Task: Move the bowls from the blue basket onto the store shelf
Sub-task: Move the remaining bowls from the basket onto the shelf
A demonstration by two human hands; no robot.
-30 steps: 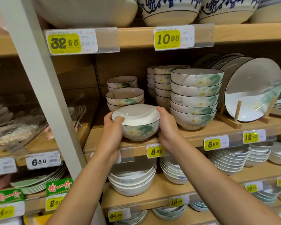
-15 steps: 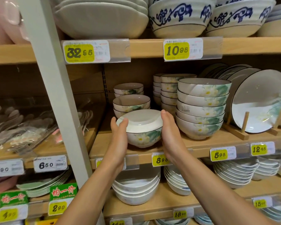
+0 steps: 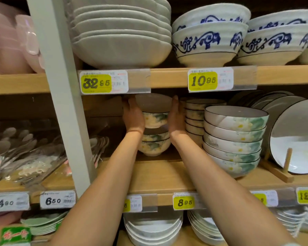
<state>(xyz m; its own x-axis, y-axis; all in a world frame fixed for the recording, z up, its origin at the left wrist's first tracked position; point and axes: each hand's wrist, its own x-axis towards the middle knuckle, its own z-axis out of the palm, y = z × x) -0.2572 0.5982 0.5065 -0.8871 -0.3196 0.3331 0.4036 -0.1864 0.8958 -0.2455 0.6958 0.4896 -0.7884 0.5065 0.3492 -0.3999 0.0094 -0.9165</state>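
Observation:
A white bowl with a yellow flower and green leaf pattern [image 3: 155, 116] is up in the air inside the middle shelf [image 3: 160, 176]. It is carried between my two hands. My left hand [image 3: 133, 119] presses its left side and my right hand [image 3: 176, 119] presses its right side, fingers stretched upward along the bowl. Directly below it stands a short stack of matching bowls [image 3: 155, 145], with a small gap between them. The blue basket is out of view.
A taller stack of larger flower bowls [image 3: 234, 139] stands right of my right arm, with a narrower stack [image 3: 194, 118] behind it. Plates lean in a wooden rack [image 3: 295, 135] at far right. The upper shelf edge [image 3: 167, 77] is close above the bowl. A grey upright post [image 3: 64, 96] stands left.
Both hands have lifted the bowl from the shelf's front edge up and back, over the short stack of matching bowls. The camera has moved closer and tilted up.

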